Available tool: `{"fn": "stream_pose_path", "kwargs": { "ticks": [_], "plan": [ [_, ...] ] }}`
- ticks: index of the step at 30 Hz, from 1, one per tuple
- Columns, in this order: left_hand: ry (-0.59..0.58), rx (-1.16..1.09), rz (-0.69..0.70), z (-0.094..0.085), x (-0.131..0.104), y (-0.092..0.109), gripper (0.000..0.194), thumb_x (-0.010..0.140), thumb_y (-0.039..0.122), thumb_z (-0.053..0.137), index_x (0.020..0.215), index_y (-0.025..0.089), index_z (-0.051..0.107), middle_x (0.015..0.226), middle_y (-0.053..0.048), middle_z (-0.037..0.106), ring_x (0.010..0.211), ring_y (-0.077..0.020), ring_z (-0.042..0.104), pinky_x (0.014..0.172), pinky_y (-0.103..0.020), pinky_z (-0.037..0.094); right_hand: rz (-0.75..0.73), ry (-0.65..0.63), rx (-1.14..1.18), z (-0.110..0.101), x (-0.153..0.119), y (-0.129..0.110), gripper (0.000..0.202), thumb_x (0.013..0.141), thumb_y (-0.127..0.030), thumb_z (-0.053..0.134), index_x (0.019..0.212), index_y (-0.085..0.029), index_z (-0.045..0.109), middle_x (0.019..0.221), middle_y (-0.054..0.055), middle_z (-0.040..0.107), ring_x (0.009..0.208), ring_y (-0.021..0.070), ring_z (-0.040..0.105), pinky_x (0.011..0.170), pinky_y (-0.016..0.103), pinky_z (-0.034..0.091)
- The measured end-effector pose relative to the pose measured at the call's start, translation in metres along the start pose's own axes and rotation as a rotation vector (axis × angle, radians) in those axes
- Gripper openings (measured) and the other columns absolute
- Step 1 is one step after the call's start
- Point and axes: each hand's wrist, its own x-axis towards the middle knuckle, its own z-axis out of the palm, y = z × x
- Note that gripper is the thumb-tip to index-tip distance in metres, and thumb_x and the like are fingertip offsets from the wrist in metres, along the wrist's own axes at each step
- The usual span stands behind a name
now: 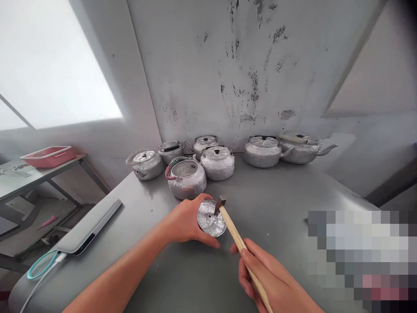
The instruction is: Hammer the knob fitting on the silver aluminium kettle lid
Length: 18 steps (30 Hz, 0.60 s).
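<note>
My left hand (192, 221) grips the rim of a round, crinkled silver lid (208, 224) with a small hole near its middle. Thumb and fingers reach around the lid's left side. My right hand (260, 271) is wrapped round the pale wooden handle of a small hammer (233, 228). The hammer's dark metal head is over the upper right part of the lid; whether it touches is hard to tell. Just behind my left hand stands an open silver kettle (187, 180) with a red and green wrapped handle and no lid on it.
Several more silver kettles stand along the wall, among them a lidded one (217, 167) and a spouted one at right (298, 152). A white power bank (87, 226) with a cable lies at left. A pink basket (48, 157) rests on a side table. The right corner is pixelated.
</note>
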Motion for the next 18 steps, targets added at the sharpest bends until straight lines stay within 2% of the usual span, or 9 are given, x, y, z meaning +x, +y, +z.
{"fn": "stream_pose_path", "kwargs": {
  "ticks": [3,6,8,10,13,15,18],
  "plan": [
    [0.027,0.025,-0.003,0.002,0.000,-0.001,0.096,0.050,0.063,0.083,0.135,0.033,0.049,0.104,-0.005,0.066,0.104,-0.0330,0.063,0.082,-0.036,0.051,-0.087,-0.021,-0.084,-0.003,0.006,-0.003,0.033,0.100,-0.047,0.020,0.082,-0.026,0.036,0.065,-0.010,0.044,0.033,0.0030,0.031,0.032,0.015,0.028],
    [0.033,0.055,-0.006,0.002,-0.001,-0.001,0.096,0.052,0.061,0.082,0.137,0.033,0.047,0.105,-0.005,0.066,0.103,-0.0322,0.063,0.084,-0.037,0.050,-0.156,0.033,-0.150,-0.019,0.008,-0.015,0.032,0.099,-0.047,0.032,0.077,-0.025,0.037,0.064,-0.011,0.043,0.032,0.0023,0.031,0.032,0.017,0.027],
    [0.028,0.068,-0.019,0.002,-0.001,0.000,0.098,0.052,0.061,0.082,0.139,0.033,0.046,0.103,-0.006,0.066,0.102,-0.0325,0.063,0.083,-0.037,0.050,-0.226,0.136,-0.232,-0.040,0.003,-0.028,0.031,0.099,-0.048,0.036,0.079,-0.025,0.040,0.065,-0.010,0.047,0.035,0.0038,0.037,0.035,0.018,0.030],
    [0.018,0.067,-0.027,0.001,-0.002,0.001,0.096,0.053,0.060,0.082,0.138,0.032,0.046,0.100,-0.006,0.066,0.100,-0.0325,0.063,0.080,-0.036,0.050,-0.286,0.293,-0.343,-0.067,-0.008,-0.038,0.027,0.099,-0.047,0.040,0.082,-0.026,0.043,0.070,-0.008,0.053,0.047,0.0076,0.048,0.044,0.020,0.038],
    [-0.002,0.050,-0.025,0.000,-0.004,0.004,0.092,0.056,0.058,0.081,0.137,0.031,0.048,0.097,-0.006,0.066,0.098,-0.0322,0.064,0.076,-0.034,0.051,-0.308,0.553,-0.514,-0.110,-0.025,-0.041,0.021,0.098,-0.041,0.043,0.082,-0.028,0.041,0.070,-0.005,0.056,0.061,0.0146,0.056,0.054,0.025,0.041],
    [-0.004,0.036,-0.023,0.000,-0.005,0.005,0.091,0.056,0.057,0.081,0.137,0.031,0.047,0.097,-0.006,0.066,0.097,-0.0316,0.064,0.073,-0.033,0.051,-0.286,0.668,-0.600,-0.133,-0.031,-0.034,0.021,0.098,-0.037,0.042,0.080,-0.028,0.038,0.074,-0.003,0.060,0.062,0.0161,0.054,0.056,0.027,0.039],
    [0.010,0.025,-0.021,0.000,-0.005,0.007,0.090,0.056,0.055,0.081,0.136,0.031,0.046,0.098,-0.005,0.065,0.095,-0.0304,0.064,0.072,-0.032,0.051,-0.235,0.795,-0.696,-0.155,-0.032,-0.019,0.024,0.094,-0.032,0.046,0.072,-0.028,0.037,0.059,-0.005,0.053,0.049,0.0159,0.042,0.051,0.029,0.034]
  ]
}}
